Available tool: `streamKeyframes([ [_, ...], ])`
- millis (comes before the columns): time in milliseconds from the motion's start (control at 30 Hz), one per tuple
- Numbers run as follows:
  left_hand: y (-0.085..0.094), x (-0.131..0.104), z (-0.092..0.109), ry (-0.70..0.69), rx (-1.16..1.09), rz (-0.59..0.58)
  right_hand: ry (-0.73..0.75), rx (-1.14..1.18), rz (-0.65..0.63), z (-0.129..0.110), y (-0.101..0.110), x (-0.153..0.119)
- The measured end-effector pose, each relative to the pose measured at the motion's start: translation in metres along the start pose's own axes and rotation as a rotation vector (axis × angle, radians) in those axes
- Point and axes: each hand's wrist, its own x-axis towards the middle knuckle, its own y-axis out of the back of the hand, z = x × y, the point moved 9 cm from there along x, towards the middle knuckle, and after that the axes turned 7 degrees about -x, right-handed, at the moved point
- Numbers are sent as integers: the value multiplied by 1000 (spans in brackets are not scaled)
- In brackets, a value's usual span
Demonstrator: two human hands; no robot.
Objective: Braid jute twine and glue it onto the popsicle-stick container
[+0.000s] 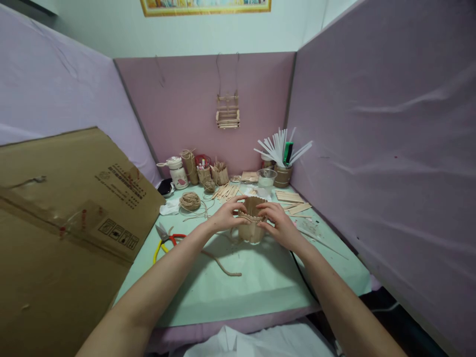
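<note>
A round holder made of wooden craft sticks (252, 232) stands on the pale green tabletop, its open top facing up. Twine (248, 216) runs around its upper part. My left hand (229, 214) grips the holder's left side, fingers over the rim and thumb on the front. On the opposite side my right hand (278, 223) holds the rim and wall in the same way. A loose length of thick twine (225, 267) trails across the table below my left hand.
Red-and-yellow handled cutters (165, 239) lie left, beside a large cardboard box (74, 213). Behind are a twine ball (190, 201), loose craft sticks (226, 191), a clear cup (267, 179) and a holder of white glue sticks (283, 176). A black cable (303, 277) crosses the right front.
</note>
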Motion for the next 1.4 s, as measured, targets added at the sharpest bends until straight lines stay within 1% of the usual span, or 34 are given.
streamKeyframes([
  [100,8,4,5,87,-34,86,-46,88,13,2,13,10],
  [200,8,1,10,231,-181,72,-124,154,-28,0,21,18],
  [267,3,-6,9,341,-301,48,-184,197,-91,-1,18,19],
  [333,0,-15,6,430,-374,41,-231,243,-142,-1,12,18],
  [433,-3,-23,0,493,-429,61,-305,288,-137,4,5,16],
  [567,-5,-24,-5,531,-478,144,-368,289,-111,11,3,13],
  [667,-5,-21,-4,531,-391,191,-358,276,-110,12,3,14],
  [800,-5,-19,-4,496,-286,205,-341,302,-114,11,4,13],
  [967,-5,-20,-5,464,-337,191,-316,320,-170,6,6,12],
  [1033,-5,-20,-5,464,-347,184,-302,308,-173,5,10,11],
  [1100,-6,-21,-4,469,-349,180,-274,259,-138,3,15,12],
  [1267,-6,-20,-1,452,-333,183,-99,-16,75,-16,38,15],
  [1333,-7,-20,0,442,-345,179,-56,-109,101,-23,41,14],
  [1400,-8,-19,0,435,-359,176,-34,-154,97,-27,40,14],
])
